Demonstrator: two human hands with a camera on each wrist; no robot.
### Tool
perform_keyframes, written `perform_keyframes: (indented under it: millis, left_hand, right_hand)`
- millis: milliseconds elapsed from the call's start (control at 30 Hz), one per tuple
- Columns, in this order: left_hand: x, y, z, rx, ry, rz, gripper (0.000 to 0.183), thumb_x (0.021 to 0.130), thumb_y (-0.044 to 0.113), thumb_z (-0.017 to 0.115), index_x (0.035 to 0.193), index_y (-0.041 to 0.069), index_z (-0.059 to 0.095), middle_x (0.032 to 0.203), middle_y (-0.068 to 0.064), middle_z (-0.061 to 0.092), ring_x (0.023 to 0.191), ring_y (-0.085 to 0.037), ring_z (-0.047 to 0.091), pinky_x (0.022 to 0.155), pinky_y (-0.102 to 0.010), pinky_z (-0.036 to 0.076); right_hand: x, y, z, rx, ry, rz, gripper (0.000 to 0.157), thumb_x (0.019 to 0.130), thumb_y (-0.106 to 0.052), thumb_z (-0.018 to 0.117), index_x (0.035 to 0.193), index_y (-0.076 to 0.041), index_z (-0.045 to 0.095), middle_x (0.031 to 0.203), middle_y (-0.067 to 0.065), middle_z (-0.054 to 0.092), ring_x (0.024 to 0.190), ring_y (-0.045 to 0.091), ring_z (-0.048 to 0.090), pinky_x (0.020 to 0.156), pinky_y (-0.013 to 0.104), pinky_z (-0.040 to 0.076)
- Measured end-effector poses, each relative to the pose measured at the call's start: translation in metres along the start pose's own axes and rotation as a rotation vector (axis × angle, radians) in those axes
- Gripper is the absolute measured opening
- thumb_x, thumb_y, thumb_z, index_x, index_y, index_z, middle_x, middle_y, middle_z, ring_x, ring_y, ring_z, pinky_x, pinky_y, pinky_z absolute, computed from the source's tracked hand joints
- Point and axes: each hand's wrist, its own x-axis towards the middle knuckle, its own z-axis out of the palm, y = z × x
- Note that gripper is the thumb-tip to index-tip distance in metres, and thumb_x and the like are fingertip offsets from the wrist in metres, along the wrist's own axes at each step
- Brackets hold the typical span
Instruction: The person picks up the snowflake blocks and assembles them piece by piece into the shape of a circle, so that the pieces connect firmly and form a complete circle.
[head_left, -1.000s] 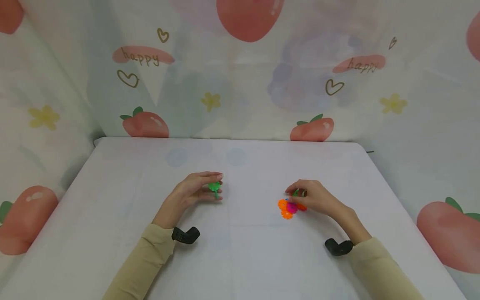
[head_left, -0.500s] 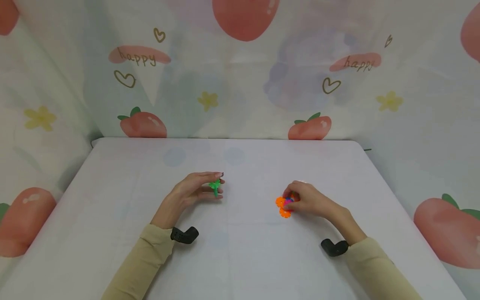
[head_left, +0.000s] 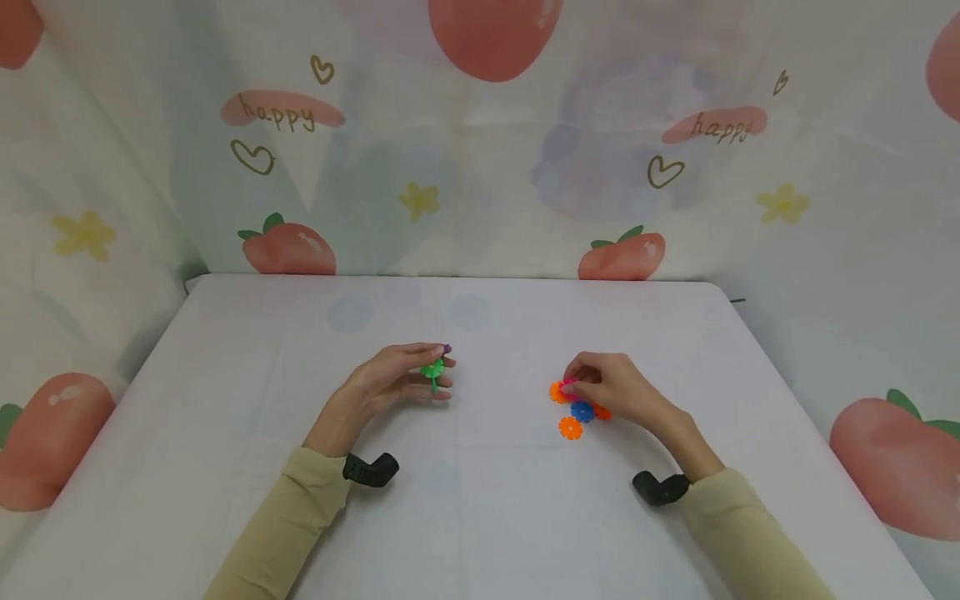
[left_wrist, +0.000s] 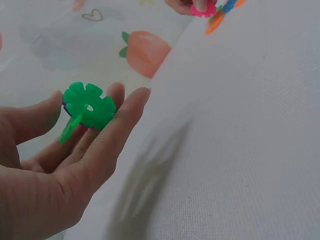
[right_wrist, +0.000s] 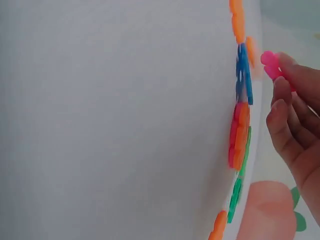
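My left hand [head_left: 390,375] holds a small cluster of plastic snowflake discs above the table's middle. In the left wrist view, a green notched disc [left_wrist: 102,112] faces the camera, with a second green disc [left_wrist: 70,129] slotted crosswise into it. A purple disc [head_left: 447,348] shows at the thumb tip. My right hand [head_left: 626,390] pinches a pink snowflake disc [right_wrist: 270,61] between thumb and forefinger, raised over a loose pile. Below it lie a blue disc [head_left: 582,412] and an orange disc [head_left: 570,428]. Another orange disc [head_left: 556,392] is by the fingertips.
The right wrist view shows more flat discs on the white table [head_left: 480,517], among them a green disc [right_wrist: 234,200] and an orange disc [right_wrist: 240,142] overlapping a red-pink one. A patterned cloth [head_left: 480,150] hangs behind and at both sides.
My right hand reached down into the pile, took the pink disc and lifted it slightly away, uncovering the blue disc. The left hand has barely moved; its purple disc now shows at the thumb.
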Motion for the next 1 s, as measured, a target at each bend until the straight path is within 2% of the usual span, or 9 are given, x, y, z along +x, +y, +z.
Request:
perform_keyframes:
  millis: [267, 433, 533, 800, 1000]
  left_hand:
    - [-0.001, 0.000, 0.000, 0.016, -0.035, 0.018, 0.048, 0.108, 0.015, 0.055, 0.149, -0.006, 0.043, 0.147, -0.029, 0.052, 0.090, -0.021, 0.074, 0.092, -0.047, 0.061]
    - [-0.001, 0.000, 0.001, 0.017, -0.032, 0.023, 0.047, 0.108, 0.014, 0.055, 0.149, -0.006, 0.044, 0.144, -0.028, 0.055, 0.092, -0.023, 0.074, 0.091, -0.048, 0.061]
    - [0.000, -0.002, 0.001, 0.021, -0.028, 0.025, 0.047, 0.107, 0.015, 0.055, 0.148, -0.006, 0.045, 0.143, -0.027, 0.055, 0.092, -0.023, 0.074, 0.091, -0.048, 0.061]
    - [0.002, -0.003, 0.001, 0.047, -0.039, 0.035, 0.048, 0.107, 0.018, 0.056, 0.148, -0.006, 0.046, 0.146, -0.029, 0.053, 0.090, -0.021, 0.073, 0.091, -0.047, 0.061]
    - [0.002, -0.002, 0.001, 0.063, -0.044, 0.037, 0.048, 0.107, 0.019, 0.055, 0.148, -0.005, 0.046, 0.146, -0.028, 0.054, 0.093, -0.023, 0.073, 0.092, -0.046, 0.061]
  right_hand:
    - [0.016, -0.015, 0.009, 0.081, 0.047, -0.015, 0.009, 0.095, -0.014, 0.075, 0.103, -0.009, 0.074, 0.092, 0.002, 0.074, 0.082, 0.016, 0.068, 0.072, 0.020, 0.058]
    - [0.030, -0.023, 0.020, 0.157, 0.090, -0.055, 0.011, 0.097, -0.009, 0.071, 0.107, -0.006, 0.072, 0.080, 0.002, 0.071, 0.070, 0.016, 0.068, 0.068, 0.022, 0.058]
    - [0.040, -0.032, 0.027, 0.212, 0.112, -0.082, 0.011, 0.098, -0.008, 0.069, 0.109, -0.005, 0.071, 0.077, 0.005, 0.071, 0.065, 0.018, 0.067, 0.064, 0.027, 0.059]
    - [0.062, -0.060, 0.042, 0.281, 0.125, -0.122, 0.018, 0.099, -0.010, 0.069, 0.115, -0.005, 0.073, 0.087, 0.014, 0.075, 0.069, 0.020, 0.068, 0.073, 0.046, 0.062]
    - [0.073, -0.071, 0.050, 0.343, 0.140, -0.121, 0.016, 0.098, -0.011, 0.071, 0.113, -0.006, 0.074, 0.085, 0.016, 0.075, 0.068, 0.019, 0.068, 0.072, 0.045, 0.062]
